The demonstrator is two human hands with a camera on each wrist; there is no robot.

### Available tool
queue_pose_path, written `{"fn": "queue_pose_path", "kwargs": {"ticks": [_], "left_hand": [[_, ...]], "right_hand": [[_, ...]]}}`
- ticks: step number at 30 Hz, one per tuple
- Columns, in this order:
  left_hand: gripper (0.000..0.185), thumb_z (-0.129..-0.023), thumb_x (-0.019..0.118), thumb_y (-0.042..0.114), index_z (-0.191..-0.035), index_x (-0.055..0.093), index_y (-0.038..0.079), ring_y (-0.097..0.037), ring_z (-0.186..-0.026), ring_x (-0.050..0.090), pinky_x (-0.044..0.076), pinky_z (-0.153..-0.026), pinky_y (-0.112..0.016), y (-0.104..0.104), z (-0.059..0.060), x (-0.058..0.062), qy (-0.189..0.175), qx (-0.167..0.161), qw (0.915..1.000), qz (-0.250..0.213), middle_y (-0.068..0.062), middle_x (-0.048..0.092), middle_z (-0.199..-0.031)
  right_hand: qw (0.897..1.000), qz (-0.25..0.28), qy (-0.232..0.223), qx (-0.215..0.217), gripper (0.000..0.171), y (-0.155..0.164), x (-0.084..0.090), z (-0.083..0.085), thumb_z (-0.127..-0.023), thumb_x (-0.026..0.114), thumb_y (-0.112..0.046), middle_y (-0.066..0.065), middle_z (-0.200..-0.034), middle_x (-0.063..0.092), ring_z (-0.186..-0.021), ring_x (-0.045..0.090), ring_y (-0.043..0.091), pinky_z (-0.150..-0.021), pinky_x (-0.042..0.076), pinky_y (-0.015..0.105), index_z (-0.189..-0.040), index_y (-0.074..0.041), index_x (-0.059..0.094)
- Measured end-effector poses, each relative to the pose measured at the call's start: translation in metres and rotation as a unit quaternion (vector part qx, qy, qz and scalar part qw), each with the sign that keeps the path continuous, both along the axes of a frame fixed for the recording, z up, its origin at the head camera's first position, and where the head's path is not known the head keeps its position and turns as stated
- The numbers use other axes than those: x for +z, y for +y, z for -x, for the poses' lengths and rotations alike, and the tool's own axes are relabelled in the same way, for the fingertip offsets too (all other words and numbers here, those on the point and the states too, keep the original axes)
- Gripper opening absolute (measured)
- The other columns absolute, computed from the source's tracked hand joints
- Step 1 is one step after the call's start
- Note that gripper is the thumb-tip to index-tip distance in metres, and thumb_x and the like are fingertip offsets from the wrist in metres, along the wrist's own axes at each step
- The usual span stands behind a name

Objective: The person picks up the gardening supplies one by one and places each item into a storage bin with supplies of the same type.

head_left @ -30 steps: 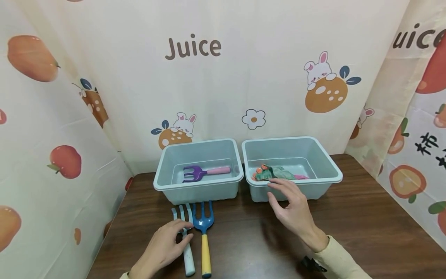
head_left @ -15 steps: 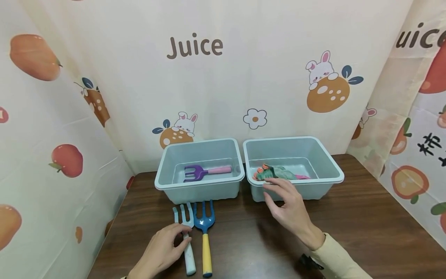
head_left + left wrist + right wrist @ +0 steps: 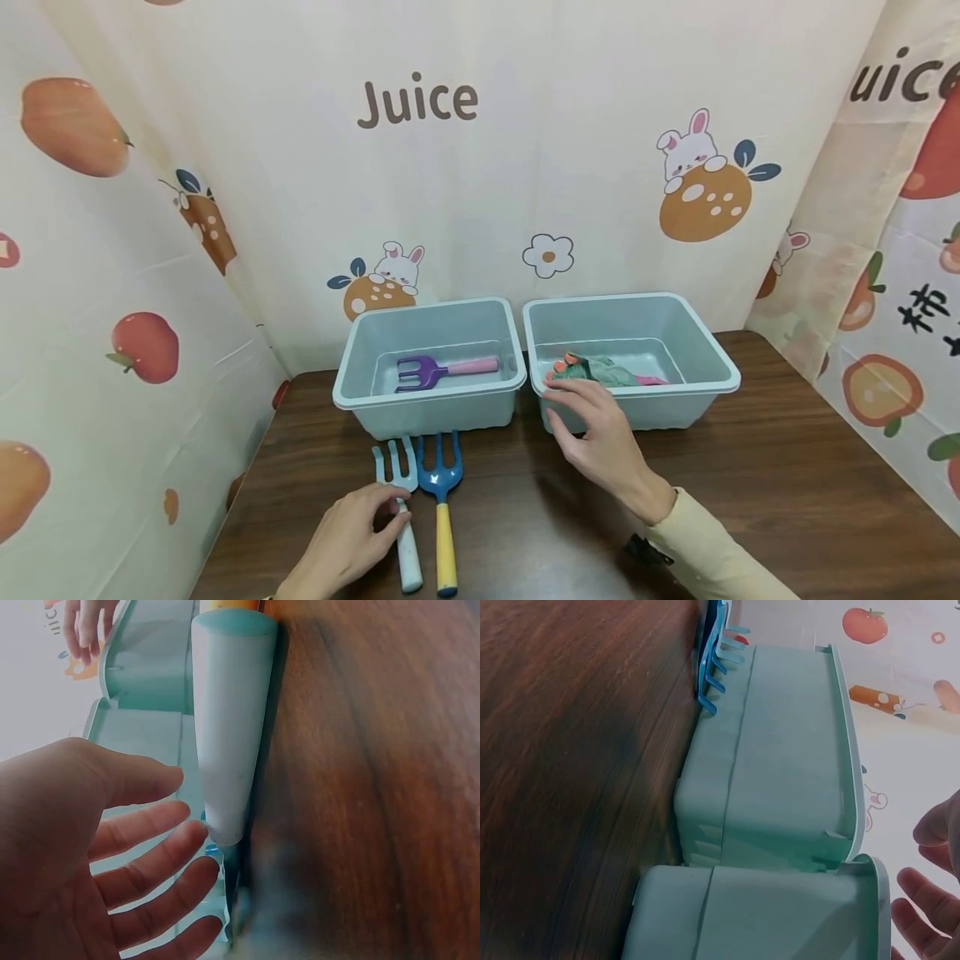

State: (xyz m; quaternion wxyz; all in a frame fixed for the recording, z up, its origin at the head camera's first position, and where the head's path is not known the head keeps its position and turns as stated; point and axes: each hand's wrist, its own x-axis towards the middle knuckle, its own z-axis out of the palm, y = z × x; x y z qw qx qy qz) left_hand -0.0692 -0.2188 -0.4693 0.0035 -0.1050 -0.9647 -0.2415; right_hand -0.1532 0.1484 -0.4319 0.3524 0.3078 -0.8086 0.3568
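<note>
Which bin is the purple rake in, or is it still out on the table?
In the left bin. The purple rake lies flat on its floor, pink handle pointing right; the two other rakes lie on the table in front.

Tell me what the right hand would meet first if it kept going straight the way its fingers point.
Most likely the front rim of the right bin: the right hand points up and away at it, fingertips about at the rim. Just beyond lies the green and orange item inside; depth is uncertain.
</note>
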Motion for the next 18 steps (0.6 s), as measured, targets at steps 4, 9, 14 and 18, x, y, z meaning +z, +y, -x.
{"fn": "queue_pose_path", "kwargs": {"ticks": [4,9,14,18], "left_hand": [[0.018,-0.094,0.081,0.03,-0.111,0.079,0.024,0.006,-0.071,0.051,0.044,-0.063,-0.021,0.001,-0.001,0.0,-0.012,0.005,0.9999,0.0,0.02,0.063,-0.085],[0.021,-0.094,0.081,0.032,-0.113,0.079,0.022,0.002,-0.065,0.046,0.04,-0.057,-0.021,0.0,-0.001,0.0,-0.035,0.01,0.9993,-0.005,0.018,0.058,-0.081],[0.021,-0.096,0.079,0.034,-0.114,0.079,0.022,0.001,-0.064,0.046,0.039,-0.057,-0.022,-0.002,0.0,-0.001,-0.051,0.003,0.9987,-0.002,0.017,0.058,-0.081],[0.021,-0.097,0.077,0.035,-0.114,0.079,0.023,0.0,-0.061,0.045,0.038,-0.055,-0.023,-0.002,0.0,-0.002,-0.057,0.003,0.9984,-0.003,0.017,0.06,-0.081]], "right_hand": [[1.0,-0.003,0.013,0.001,0.03,-0.006,-0.001,0.003,-0.085,0.082,0.0,0.009,-0.122,0.076,-0.116,0.068,0.029,-0.104,0.048,0.04,-0.112,-0.011,0.08],[1.0,-0.007,0.015,0.002,0.028,-0.012,-0.001,0.006,-0.085,0.082,0.0,0.009,-0.121,0.077,-0.116,0.068,0.03,-0.103,0.049,0.045,-0.111,-0.011,0.08],[1.0,-0.017,0.018,0.0,0.027,-0.019,-0.001,0.009,-0.085,0.082,-0.001,0.009,-0.12,0.078,-0.114,0.068,0.031,-0.104,0.049,0.047,-0.11,-0.01,0.08],[1.0,-0.022,0.021,0.005,0.025,-0.024,-0.001,0.012,-0.086,0.082,-0.001,0.009,-0.119,0.078,-0.112,0.068,0.031,-0.102,0.05,0.047,-0.109,-0.008,0.081]]}}
